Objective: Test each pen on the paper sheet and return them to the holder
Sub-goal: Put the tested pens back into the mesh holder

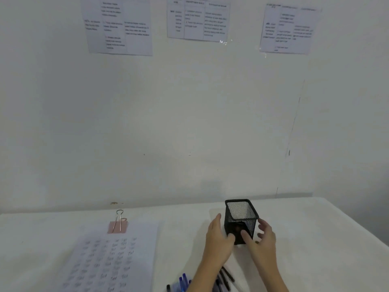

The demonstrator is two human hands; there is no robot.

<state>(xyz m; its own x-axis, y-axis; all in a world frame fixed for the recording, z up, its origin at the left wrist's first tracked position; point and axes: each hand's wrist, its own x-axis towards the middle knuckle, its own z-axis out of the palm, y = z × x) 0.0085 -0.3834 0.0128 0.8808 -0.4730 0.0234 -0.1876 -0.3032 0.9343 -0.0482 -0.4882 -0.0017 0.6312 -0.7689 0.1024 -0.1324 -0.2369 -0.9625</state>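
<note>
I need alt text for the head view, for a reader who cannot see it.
Two hands, left and right, touch the sides of an empty black mesh holder standing on a white table. Pens lie loose near the bottom edge, and a clipped paper sheet with scribbles lies at the left.
</note>
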